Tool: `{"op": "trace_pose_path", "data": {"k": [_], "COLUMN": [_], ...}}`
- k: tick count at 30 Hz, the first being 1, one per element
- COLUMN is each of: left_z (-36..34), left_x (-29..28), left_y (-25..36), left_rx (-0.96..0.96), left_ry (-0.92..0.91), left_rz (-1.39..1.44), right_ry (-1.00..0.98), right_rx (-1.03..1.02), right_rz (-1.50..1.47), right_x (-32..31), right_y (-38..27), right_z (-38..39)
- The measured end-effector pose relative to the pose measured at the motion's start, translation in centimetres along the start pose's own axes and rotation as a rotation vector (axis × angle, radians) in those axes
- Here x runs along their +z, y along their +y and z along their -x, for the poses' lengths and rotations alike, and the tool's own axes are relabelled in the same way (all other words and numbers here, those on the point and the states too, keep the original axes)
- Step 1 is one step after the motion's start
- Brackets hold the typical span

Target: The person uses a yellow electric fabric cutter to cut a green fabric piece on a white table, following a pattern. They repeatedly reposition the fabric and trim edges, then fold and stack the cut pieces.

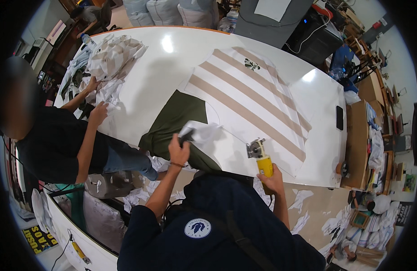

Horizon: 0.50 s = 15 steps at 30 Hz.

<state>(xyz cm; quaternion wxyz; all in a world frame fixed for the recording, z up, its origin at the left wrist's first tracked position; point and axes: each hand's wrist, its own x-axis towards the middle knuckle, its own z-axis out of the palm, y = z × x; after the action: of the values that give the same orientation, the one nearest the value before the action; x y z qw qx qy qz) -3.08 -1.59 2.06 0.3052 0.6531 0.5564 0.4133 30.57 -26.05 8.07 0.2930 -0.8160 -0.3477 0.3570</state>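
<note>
My left hand [179, 150] is closed on a bunched piece of dark and white fabric [201, 133], lifted over the green fabric piece [165, 124] at the table's front edge. My right hand [271, 179] grips a yellow electric round-blade cloth cutter [264, 160], its metal head beside the lower part of a white garment piece with beige diagonal stripes [242, 88]. That striped piece lies spread on the white table [156, 54] and has a small dark printed emblem near its top.
A co-worker [64, 144] at the left handles a fabric pile [111, 63]. A phone [339, 117] lies by the right edge. Grey and black equipment [265, 22] stands behind the table, cardboard boxes [356, 144] at the right. Another yellow cutter [80, 250] lies lower left; scraps [302, 198] litter the floor.
</note>
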Motion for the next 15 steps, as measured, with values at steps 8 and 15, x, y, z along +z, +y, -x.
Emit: {"op": "trace_pose_path", "data": {"k": [8, 15], "left_z": [-1.7, -1.9], "left_x": [-1.8, -2.3], "left_y": [-4.7, -5.3], "left_rx": [0.031, 0.274], "left_ry": [0.035, 0.028], "left_rz": [-0.258, -0.354], "right_ry": [-0.096, -0.135], "right_rx": [0.052, -0.009], "right_rz": [0.438, 0.524], "right_x": [5.1, 8.5], "right_y": [-9.4, -12.7], "right_z": [-0.6, -4.0]}}
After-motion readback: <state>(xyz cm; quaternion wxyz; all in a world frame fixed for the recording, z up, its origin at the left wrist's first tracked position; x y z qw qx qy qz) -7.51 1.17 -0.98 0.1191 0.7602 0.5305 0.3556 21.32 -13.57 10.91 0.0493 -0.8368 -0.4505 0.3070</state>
